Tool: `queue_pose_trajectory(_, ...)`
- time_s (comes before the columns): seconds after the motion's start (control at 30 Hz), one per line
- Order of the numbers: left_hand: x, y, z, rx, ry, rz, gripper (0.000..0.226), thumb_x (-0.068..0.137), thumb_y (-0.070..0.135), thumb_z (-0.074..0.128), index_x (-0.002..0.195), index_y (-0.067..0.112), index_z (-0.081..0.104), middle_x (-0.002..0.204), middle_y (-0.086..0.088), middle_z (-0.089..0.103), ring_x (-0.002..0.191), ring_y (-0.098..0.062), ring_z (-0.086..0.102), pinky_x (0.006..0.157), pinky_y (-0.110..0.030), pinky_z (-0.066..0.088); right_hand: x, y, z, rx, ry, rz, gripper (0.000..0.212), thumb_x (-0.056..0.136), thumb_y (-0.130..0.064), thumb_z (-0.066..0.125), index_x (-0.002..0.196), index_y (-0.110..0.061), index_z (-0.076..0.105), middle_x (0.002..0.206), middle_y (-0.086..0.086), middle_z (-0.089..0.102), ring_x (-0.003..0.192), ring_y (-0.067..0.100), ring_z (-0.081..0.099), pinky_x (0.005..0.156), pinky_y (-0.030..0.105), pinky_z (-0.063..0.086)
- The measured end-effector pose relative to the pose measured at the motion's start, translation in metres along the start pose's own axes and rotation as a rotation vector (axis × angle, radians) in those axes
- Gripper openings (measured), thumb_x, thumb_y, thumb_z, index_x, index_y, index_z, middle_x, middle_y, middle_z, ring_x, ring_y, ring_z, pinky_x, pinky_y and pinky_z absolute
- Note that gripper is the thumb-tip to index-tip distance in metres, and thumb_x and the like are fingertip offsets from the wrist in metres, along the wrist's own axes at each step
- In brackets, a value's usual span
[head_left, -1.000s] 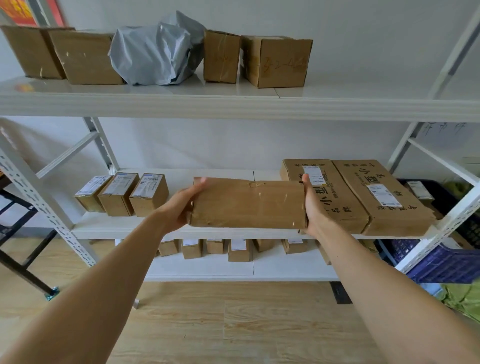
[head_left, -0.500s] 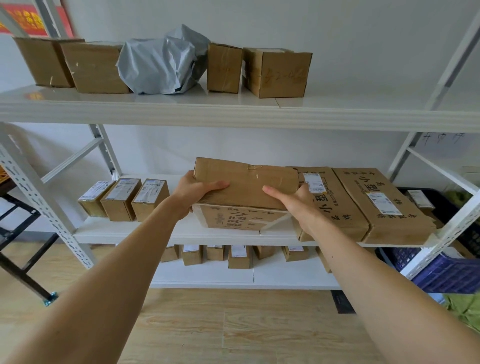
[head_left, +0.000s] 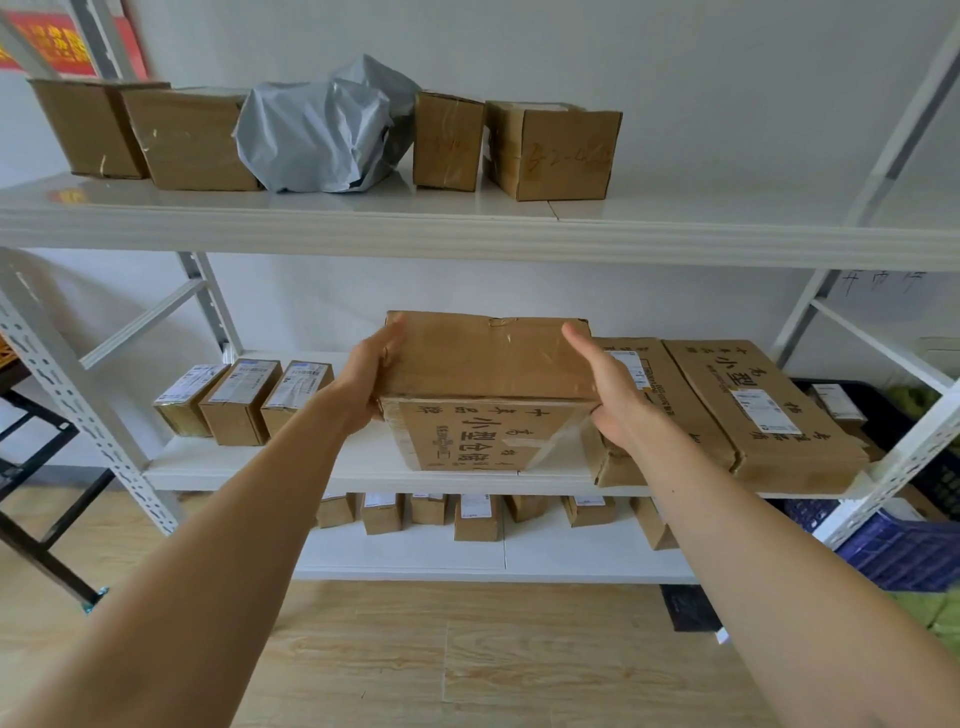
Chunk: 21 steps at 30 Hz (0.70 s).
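I hold a flat brown cardboard box (head_left: 483, 364) in front of the middle shelf (head_left: 270, 462), tilted so its printed underside faces me. My left hand (head_left: 369, 379) grips its left end, fingers on the taped upper face and thumb below. My right hand (head_left: 608, 389) grips the right end in the same way, thumb under the near corner. The box hangs in the air just left of two similar flat boxes (head_left: 727, 405) that lie on that shelf.
Three small labelled boxes (head_left: 244, 400) stand at the middle shelf's left. The top shelf (head_left: 467, 228) carries several cartons and a grey plastic bag (head_left: 322, 130). Several small boxes (head_left: 467, 514) line the bottom shelf. Blue and black crates (head_left: 904, 551) sit at right, a black stand at left.
The box has risen and tipped from flat to tilted, printed underside toward me. Both hands shifted their grip, and the view moved closer to the shelves.
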<state>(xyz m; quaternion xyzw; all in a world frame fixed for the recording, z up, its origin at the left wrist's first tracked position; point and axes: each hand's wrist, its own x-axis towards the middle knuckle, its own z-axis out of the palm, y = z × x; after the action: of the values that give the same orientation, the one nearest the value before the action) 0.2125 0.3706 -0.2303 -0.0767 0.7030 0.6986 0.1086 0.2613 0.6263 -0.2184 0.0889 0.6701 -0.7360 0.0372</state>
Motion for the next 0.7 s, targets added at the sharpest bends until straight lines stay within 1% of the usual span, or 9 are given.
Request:
queue_pose_trajectory(0.07,0.0,0.004,-0.006,-0.053,-0.012,0.007,0.061,0.091,0.071,0.045,0.104,0.012,0.056,0.097,-0.01,0.062,0.095,-0.03,0.062,0.101,-0.055,0.045,0.007,0.005,-0.012,0.113,-0.053,-0.012,0.132,0.042,-0.083,0.079,0.153,-0.029,0.034,0.159,0.003,0.035,0.146,0.023,0.032,0.12,0.052,0.022)
queue_pose_trajectory(0.13,-0.001,0.008,-0.009,-0.041,-0.043,0.028,0.067,0.092,0.074,0.036,0.112,0.016,0.061,0.108,-0.009,0.063,0.103,-0.027,0.06,0.107,-0.054,0.04,0.008,0.009,-0.018,0.118,-0.096,-0.016,0.103,0.05,-0.068,0.087,0.136,-0.02,0.055,0.139,0.007,0.059,0.127,0.021,0.056,0.112,0.043,0.04)
queue_pose_trajectory(0.17,-0.002,0.008,-0.01,-0.015,-0.058,0.036,0.074,0.091,0.078,0.031,0.129,0.021,0.059,0.122,-0.009,0.062,0.114,-0.026,0.058,0.112,-0.053,0.036,0.01,0.012,-0.021,0.081,-0.11,-0.025,0.083,0.058,-0.055,0.088,0.126,-0.017,0.06,0.131,0.01,0.063,0.117,0.02,0.063,0.105,0.04,0.047)
queue_pose_trajectory(0.23,-0.002,0.008,-0.01,0.014,-0.077,0.056,0.082,0.09,0.081,0.021,0.149,0.03,0.042,0.138,-0.007,0.056,0.128,-0.027,0.051,0.117,-0.054,0.03,0.02,0.022,-0.028,-0.066,-0.099,-0.037,0.077,0.054,-0.034,0.093,0.12,-0.015,0.059,0.13,0.012,0.063,0.116,0.022,0.063,0.105,0.042,0.047)
queue_pose_trajectory(0.33,-0.002,0.01,-0.01,0.035,-0.083,0.092,0.084,0.089,0.081,0.01,0.148,0.03,0.042,0.133,-0.004,0.059,0.129,-0.027,0.05,0.117,-0.056,0.027,0.031,0.033,-0.032,-0.18,-0.025,-0.068,0.114,0.027,-0.031,0.102,0.128,-0.014,0.053,0.126,0.004,0.065,0.124,0.024,0.057,0.111,0.045,0.039)
queue_pose_trajectory(0.4,0.004,0.006,-0.013,0.043,-0.058,0.104,0.091,0.088,0.082,0.009,0.139,0.018,0.049,0.134,-0.007,0.059,0.13,-0.026,0.049,0.119,-0.055,0.023,0.023,0.023,-0.024,-0.14,0.092,-0.1,0.09,0.046,-0.019,0.099,0.125,-0.011,0.055,0.118,0.002,0.068,0.115,0.021,0.06,0.108,0.039,0.042)
queue_pose_trajectory(0.5,0.008,-0.001,-0.013,0.081,-0.073,0.125,0.099,0.081,0.091,0.022,0.131,0.013,0.054,0.137,-0.004,0.056,0.131,-0.02,0.045,0.121,-0.052,0.017,0.02,0.018,-0.019,-0.104,0.188,-0.167,0.059,0.07,-0.02,0.089,0.119,-0.016,0.056,0.112,-0.004,0.065,0.111,0.019,0.059,0.105,0.037,0.043)
queue_pose_trajectory(0.57,0.008,-0.006,-0.012,0.131,-0.107,0.151,0.109,0.064,0.096,0.046,0.144,0.022,0.049,0.149,0.0,0.047,0.139,-0.021,0.039,0.119,-0.051,0.017,0.021,0.017,-0.017,-0.045,0.183,-0.193,0.06,0.074,-0.031,0.086,0.122,-0.023,0.05,0.117,-0.006,0.062,0.114,0.017,0.057,0.107,0.041,0.041)
queue_pose_trajectory(0.7,0.005,-0.014,-0.012,0.191,-0.195,0.225,0.097,0.065,0.067,0.08,0.148,0.038,0.039,0.158,0.003,0.035,0.15,-0.022,0.021,0.121,-0.05,0.012,0.025,0.025,-0.021,0.018,0.188,-0.161,0.071,0.077,-0.055,0.077,0.135,-0.03,0.046,0.129,-0.006,0.06,0.123,0.022,0.054,0.109,0.056,0.04)
